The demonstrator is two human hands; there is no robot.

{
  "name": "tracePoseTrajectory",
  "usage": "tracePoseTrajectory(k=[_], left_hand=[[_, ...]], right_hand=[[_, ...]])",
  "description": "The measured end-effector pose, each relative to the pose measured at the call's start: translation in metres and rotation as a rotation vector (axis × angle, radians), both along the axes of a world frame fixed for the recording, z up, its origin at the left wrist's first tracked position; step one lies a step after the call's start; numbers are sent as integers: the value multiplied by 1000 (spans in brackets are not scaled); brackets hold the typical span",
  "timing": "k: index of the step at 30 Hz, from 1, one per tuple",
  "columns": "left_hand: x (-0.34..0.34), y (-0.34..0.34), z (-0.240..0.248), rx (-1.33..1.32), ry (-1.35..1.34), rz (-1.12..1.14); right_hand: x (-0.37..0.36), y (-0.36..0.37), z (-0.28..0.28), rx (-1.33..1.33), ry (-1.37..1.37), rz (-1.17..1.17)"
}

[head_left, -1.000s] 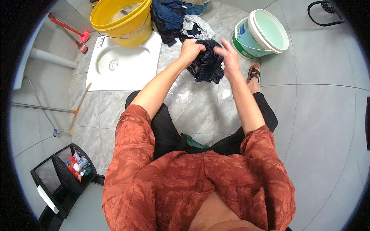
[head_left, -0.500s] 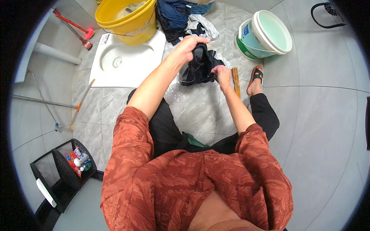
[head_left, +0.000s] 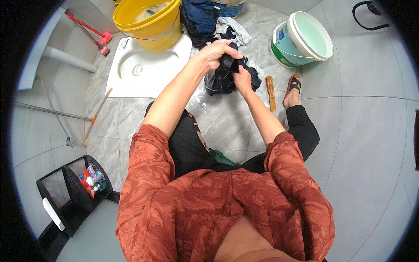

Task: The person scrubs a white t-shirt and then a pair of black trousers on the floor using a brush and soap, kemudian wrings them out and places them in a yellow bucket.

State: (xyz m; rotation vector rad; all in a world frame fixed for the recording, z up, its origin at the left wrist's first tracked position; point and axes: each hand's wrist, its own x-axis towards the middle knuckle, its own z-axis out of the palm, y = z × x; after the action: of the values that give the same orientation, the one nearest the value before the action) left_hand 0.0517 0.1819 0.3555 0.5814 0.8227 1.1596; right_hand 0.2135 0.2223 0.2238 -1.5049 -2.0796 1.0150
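A dark, wet-looking garment (head_left: 220,83) is bunched up between my knees over the grey tiled floor (head_left: 218,124). My left hand (head_left: 216,54) is closed on its upper edge, with the thumb stretched to the right. Lower and to the right, my right hand (head_left: 242,81) grips the same cloth with bent fingers. A band of the fabric stands raised between both hands. Its lower folds seem to rest on the floor, where wet suds show. To the right of the cloth lies a wooden stick-like tool (head_left: 270,93), wider at its far end, perhaps a brush.
A yellow bucket (head_left: 152,30) stands at the edge of the white squat toilet (head_left: 131,87). Clothes (head_left: 198,22) are heaped beyond my hands. A pale green bucket (head_left: 283,43) stands at far right, near my sandalled foot (head_left: 291,91). A black rack (head_left: 74,187) holds bottles at left.
My right hand has come left and closer to my left hand, now gripping the raised band of cloth. The view has shifted slightly.
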Motion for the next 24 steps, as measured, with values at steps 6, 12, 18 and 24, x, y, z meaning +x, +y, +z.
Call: tracePoseTrajectory(k=[6,12,18,24], left_hand=[[-22,-2,-6,133,1012,83],[-39,-6,-55,342,1650,371],[-21,-5,-70,13,1616,402],[-30,-2,-40,-444,1115,388]], right_hand=[[44,61,-12,-196,237,-153],[45,75,126,-665,634,-122],[45,62,246,-645,606,-99],[91,94,272,-184,272,207]])
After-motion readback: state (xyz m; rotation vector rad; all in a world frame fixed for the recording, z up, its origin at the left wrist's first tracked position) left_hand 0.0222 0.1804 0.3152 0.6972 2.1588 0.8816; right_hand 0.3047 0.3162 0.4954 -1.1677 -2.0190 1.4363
